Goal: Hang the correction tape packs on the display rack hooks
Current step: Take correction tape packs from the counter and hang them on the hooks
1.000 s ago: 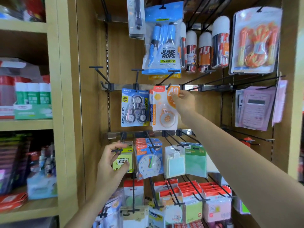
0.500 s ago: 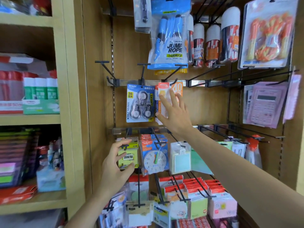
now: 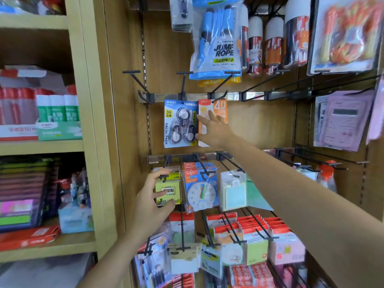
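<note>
Two tape packs, blue [image 3: 180, 123] and orange [image 3: 212, 113], hang side by side on the rack's middle rail [image 3: 255, 96]; right hand [image 3: 216, 129] open against the orange, left hand [image 3: 151, 201] empty; hanging appears complete.

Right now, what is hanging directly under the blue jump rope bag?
Under the jump rope bag hang a blue correction tape pack and an orange one. The right hand covers the orange pack's lower half, so its contents cannot be seen.

A wooden display rack [image 3: 259, 125] carries black hooks [image 3: 184, 84]; a blue correction tape pack [image 3: 179, 123] and an orange pack [image 3: 220, 109] hang there.
</note>
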Available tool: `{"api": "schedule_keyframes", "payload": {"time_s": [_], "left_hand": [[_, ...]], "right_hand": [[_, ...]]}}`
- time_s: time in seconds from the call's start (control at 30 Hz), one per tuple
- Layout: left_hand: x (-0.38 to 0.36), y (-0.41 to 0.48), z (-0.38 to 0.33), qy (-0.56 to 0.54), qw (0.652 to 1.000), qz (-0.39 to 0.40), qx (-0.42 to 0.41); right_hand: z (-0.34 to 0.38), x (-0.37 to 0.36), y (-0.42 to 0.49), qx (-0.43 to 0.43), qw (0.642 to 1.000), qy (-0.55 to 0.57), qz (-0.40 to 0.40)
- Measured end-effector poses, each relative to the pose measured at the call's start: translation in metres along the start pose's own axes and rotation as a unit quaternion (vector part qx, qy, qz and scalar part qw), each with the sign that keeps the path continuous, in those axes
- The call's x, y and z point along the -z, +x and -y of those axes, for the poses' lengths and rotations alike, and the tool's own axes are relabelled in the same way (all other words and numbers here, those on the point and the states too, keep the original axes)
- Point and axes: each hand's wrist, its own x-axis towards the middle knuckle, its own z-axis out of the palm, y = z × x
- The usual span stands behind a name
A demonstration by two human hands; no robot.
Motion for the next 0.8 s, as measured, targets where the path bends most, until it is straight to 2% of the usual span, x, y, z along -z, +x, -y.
{"api": "schedule_keyframes", "payload": {"time_s": [0.2, 0.4, 0.5, 0.67, 0.8], "left_hand": [[0.006, -0.006, -0.002, -0.006, 1.0, 0.011, 0.014], [0.014, -0.046, 0.003, 0.008, 0.999, 0.028, 0.04], [0.018, -0.081, 0.01, 0.02, 0.996, 0.065, 0.062], [0.02, -0.15, 0.029, 0.055, 0.985, 0.095, 0.132], [0.019, -0.218, 0.042, 0.057, 0.97, 0.112, 0.21]], "right_hand": [[0.026, -0.003, -0.091, 0.076, 0.986, 0.139, -0.06], [0.036, -0.018, -0.182, 0.159, 0.961, 0.166, -0.151], [0.042, -0.039, -0.222, 0.174, 0.956, 0.174, -0.159], [0.046, -0.095, -0.287, 0.116, 0.96, 0.236, -0.098], [0.04, -0.154, -0.349, 0.019, 0.949, 0.313, 0.026]]}}
